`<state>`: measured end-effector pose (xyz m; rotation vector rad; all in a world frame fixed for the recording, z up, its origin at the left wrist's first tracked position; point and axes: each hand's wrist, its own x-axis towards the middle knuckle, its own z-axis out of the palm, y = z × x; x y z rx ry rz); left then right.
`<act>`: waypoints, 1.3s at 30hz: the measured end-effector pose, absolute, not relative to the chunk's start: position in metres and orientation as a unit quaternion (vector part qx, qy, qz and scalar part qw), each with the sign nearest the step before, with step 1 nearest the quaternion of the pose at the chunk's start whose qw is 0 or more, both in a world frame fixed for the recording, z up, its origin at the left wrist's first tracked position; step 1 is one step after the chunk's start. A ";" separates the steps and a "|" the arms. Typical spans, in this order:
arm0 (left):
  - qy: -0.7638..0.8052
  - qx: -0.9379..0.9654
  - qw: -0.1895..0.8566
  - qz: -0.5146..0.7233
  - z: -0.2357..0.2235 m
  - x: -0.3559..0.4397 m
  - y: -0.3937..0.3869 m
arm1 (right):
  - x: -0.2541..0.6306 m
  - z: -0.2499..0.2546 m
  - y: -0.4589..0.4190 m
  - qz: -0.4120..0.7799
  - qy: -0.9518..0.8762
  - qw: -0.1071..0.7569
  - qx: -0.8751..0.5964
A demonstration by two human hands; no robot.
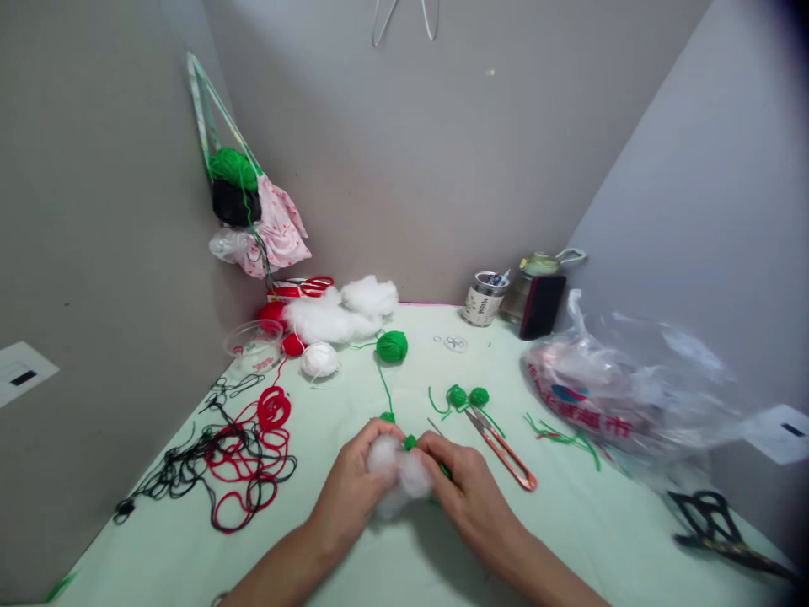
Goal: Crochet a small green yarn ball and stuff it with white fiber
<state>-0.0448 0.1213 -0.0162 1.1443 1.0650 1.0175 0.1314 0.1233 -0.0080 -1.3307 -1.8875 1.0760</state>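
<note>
Left hand (357,472) and right hand (466,479), each grip narrow, hold white stuffing (414,474) between them.

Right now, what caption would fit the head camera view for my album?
Two bare hands hold fluffy white stuffing near two small round green yarn pieces and orange-handled scissors.

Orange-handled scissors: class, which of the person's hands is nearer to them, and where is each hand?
Right. The right hand is just left of the orange-handled scissors; the left hand is farther left, across the held white fluff.
</note>
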 end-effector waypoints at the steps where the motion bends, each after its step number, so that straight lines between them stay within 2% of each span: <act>1: 0.464 0.496 0.589 0.438 -0.017 -0.044 0.121 | 0.132 -0.008 0.123 0.389 -0.724 0.279 -0.497; 5: 0.480 0.528 0.538 0.449 -0.020 -0.045 0.120 | 0.136 -0.006 0.122 0.345 -0.770 0.232 -0.484; 10: 0.485 0.565 0.506 0.435 -0.018 -0.046 0.118 | 0.139 -0.006 0.120 0.337 -0.788 0.213 -0.468; 18: 0.494 0.561 0.532 0.398 -0.013 -0.046 0.116 | 0.137 -0.008 0.119 0.385 -0.751 0.246 -0.476; 25: 0.527 0.557 0.416 0.489 -0.011 -0.039 0.112 | 0.132 0.004 0.107 0.381 -0.769 0.283 -0.429; 31: 0.477 0.497 0.551 0.472 -0.009 -0.035 0.112 | 0.133 -0.005 0.116 0.450 -0.674 0.324 -0.488; 35: 0.426 0.496 0.616 0.439 -0.009 -0.038 0.106 | 0.133 -0.006 0.118 0.413 -0.655 0.350 -0.527; 39: 0.403 0.407 0.703 0.423 -0.009 -0.040 0.103 | 0.134 -0.003 0.116 0.396 -0.678 0.336 -0.520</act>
